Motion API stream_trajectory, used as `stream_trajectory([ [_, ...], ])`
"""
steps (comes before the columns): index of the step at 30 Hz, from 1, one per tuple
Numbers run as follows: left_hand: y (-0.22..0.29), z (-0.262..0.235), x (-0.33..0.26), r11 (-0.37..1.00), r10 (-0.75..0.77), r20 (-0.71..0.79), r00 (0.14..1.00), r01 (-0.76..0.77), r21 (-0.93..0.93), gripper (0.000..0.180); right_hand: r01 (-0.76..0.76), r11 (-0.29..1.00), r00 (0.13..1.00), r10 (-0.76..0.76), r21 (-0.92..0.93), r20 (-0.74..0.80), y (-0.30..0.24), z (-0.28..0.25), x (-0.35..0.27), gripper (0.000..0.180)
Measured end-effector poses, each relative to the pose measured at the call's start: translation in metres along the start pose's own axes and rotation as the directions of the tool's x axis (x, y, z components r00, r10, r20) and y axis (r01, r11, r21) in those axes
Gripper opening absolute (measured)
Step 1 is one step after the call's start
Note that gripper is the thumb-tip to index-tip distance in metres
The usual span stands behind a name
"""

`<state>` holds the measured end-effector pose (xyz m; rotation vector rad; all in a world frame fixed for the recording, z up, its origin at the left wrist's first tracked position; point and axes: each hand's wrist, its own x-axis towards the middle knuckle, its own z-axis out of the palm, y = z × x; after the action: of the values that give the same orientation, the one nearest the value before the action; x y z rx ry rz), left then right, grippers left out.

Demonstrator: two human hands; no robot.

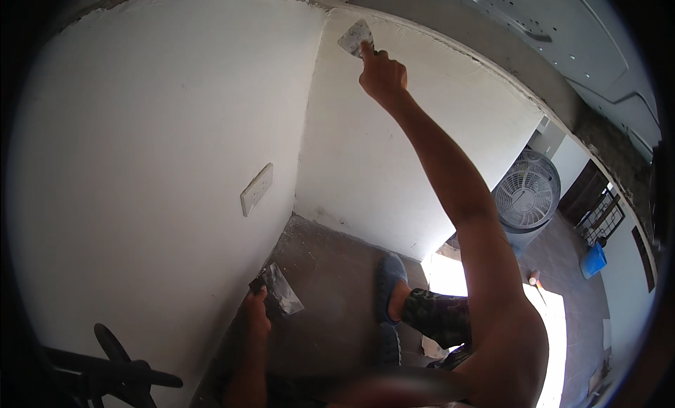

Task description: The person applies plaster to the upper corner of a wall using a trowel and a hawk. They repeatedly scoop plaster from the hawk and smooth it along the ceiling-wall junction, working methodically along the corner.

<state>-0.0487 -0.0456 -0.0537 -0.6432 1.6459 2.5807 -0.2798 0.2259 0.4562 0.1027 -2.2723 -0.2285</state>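
Up the wall (365, 134), right fingers (366, 51) grip a scraper (356, 35), left fingers (259, 296) a lower scraper (285, 292).

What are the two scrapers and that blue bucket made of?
Upper scraper, in the right hand: probably metal; flat blade, patchy dull grey. Lower scraper, in the left hand: likely metal too; shiny blade with dark smudges. Blue bucket: maybe plastic, from its bright, even colour, but too small to be sure.
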Motion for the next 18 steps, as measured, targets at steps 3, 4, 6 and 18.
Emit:
stream_trajectory([
  [3, -0.006, 0.000, 0.002, 0.998, -0.069, -0.053, 0.996, 0.069, -0.016, 0.038, 0.019, 0.986, 0.994, 0.000, -0.167, 0.109, 0.018, -0.023, 0.022, 0.053],
  [4, -0.007, 0.000, 0.003, 0.994, -0.109, -0.081, 0.991, 0.108, -0.019, 0.040, 0.029, 0.977, 0.990, 0.000, -0.211, 0.138, 0.023, -0.029, 0.024, 0.053],
  [6, -0.009, -0.003, 0.002, 0.997, -0.076, -0.025, 0.997, 0.076, -0.028, 0.043, 0.029, 0.959, 0.979, 0.029, -0.281, 0.200, 0.041, -0.042, 0.017, 0.054],
  [18, 0.014, 0.001, -0.017, 0.999, 0.007, 0.035, 0.999, -0.005, -0.038, 0.033, -0.065, 0.907, 0.987, 0.121, -0.417, 0.110, 0.213, -0.092, -0.095, 0.053],
])
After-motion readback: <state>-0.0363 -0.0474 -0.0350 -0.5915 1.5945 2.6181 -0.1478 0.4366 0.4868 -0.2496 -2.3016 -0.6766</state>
